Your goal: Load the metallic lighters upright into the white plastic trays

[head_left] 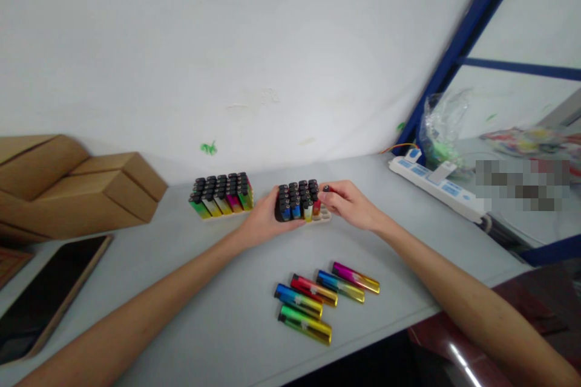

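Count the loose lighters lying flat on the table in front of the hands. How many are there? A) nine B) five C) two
B: five shiny rainbow lighters lie side by side on the grey table, nearer the camera than the tray that both hands are at.

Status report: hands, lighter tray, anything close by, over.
Left hand steadies the partly filled tray of upright colourful lighters. Right hand pinches a lighter at its right end. Five loose lighters lie nearer, apart.
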Demonstrator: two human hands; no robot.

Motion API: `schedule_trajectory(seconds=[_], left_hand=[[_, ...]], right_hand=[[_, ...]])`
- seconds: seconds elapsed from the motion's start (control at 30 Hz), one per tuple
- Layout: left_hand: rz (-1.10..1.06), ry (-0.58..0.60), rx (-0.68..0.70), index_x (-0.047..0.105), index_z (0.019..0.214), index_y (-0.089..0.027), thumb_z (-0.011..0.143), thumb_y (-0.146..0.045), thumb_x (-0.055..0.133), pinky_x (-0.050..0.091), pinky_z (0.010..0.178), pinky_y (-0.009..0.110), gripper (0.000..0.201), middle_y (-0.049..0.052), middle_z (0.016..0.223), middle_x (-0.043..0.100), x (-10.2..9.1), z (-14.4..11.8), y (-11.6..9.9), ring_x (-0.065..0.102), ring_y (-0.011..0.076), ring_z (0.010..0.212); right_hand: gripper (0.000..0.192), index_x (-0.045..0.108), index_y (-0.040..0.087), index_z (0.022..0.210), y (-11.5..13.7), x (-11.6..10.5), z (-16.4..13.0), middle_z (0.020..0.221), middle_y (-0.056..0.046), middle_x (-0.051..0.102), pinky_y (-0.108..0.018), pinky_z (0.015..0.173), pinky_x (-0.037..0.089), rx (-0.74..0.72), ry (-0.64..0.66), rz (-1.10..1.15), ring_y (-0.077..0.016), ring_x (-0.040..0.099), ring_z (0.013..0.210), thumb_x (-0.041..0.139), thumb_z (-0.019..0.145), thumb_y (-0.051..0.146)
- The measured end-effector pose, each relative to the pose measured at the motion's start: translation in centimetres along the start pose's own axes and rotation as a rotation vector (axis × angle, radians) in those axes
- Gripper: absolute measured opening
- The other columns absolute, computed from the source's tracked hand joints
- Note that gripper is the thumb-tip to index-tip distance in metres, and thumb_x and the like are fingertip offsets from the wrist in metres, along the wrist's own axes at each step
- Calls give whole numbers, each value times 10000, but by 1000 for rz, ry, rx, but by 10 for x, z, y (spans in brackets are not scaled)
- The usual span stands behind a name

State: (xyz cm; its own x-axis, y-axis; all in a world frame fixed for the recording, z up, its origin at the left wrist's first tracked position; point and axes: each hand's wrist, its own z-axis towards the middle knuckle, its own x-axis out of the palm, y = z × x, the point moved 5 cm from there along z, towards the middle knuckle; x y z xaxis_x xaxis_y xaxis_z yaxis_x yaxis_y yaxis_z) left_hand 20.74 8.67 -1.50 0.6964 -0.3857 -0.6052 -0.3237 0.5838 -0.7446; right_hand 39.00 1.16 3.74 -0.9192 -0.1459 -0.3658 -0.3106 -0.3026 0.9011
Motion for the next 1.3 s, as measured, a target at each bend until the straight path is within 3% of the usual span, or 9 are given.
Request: schedule_trajectory(seconds=[0.27, 0.4, 0.5, 0.7, 0.97, 1.1, 1.3], left_hand=[[-4, 3, -6, 550, 1179, -202, 715, -590, 854, 592, 892, 476, 677, 100, 1118, 728, 0, 0, 0, 716, 329, 1031], [19, -13, -1, 560, 1161, -207, 707, -605, 852, 596, 888, 463, 671, 84, 1100, 734, 0, 0, 0, 715, 319, 1014], [7, -13, -1, 568, 1182, -199, 706, -599, 855, 591, 915, 465, 685, 89, 1122, 733, 1, 0, 1, 712, 322, 1037], [-17, 0, -15, 561, 1213, -202, 703, -582, 864, 581, 932, 486, 704, 101, 1149, 723, 1, 0, 2, 706, 334, 1058], [4, 0, -17, 562, 1207, -218, 707, -582, 862, 582, 933, 497, 687, 91, 1142, 725, 1, 0, 4, 707, 340, 1071], [1, -4, -7, 561, 1207, -223, 703, -570, 868, 573, 958, 510, 685, 95, 1158, 718, 1, 0, 2, 700, 343, 1093], [1, 1, -27, 554, 1192, -207, 705, -584, 858, 577, 923, 509, 687, 99, 1128, 717, 1, 0, 3, 703, 336, 1061]], right_hand=[[466, 458, 211, 708, 1, -7, 0, 632, 60, 363, -257, 549, 280, -39, -64, -79, -105, 331, 585, 530, 999, 568], [411, 502, 222, 924, 1, -20, 1, 728, 51, 458, -249, 568, 348, -35, -118, -24, -116, 407, 631, 550, 998, 623], [356, 515, 224, 1026, 3, -27, 2, 835, 26, 525, -260, 633, 449, -70, -84, 96, -117, 481, 682, 513, 1035, 580], [306, 568, 233, 1145, 4, -31, -2, 1019, -7, 597, -373, 859, 618, -22, 64, 246, -149, 640, 898, 667, 978, 470], [295, 736, 178, 1004, 18, -38, -5, 1010, -65, 732, -388, 916, 566, -88, 116, 20, -212, 680, 964, 794, 866, 432], [365, 726, 180, 1045, 12, -38, -5, 977, -63, 763, -388, 888, 567, -75, 124, -100, -212, 703, 898, 829, 826, 453], [331, 650, 185, 910, -2, -33, -3, 854, -45, 754, -360, 776, 584, 6, 84, -223, -213, 731, 796, 843, 809, 435]])
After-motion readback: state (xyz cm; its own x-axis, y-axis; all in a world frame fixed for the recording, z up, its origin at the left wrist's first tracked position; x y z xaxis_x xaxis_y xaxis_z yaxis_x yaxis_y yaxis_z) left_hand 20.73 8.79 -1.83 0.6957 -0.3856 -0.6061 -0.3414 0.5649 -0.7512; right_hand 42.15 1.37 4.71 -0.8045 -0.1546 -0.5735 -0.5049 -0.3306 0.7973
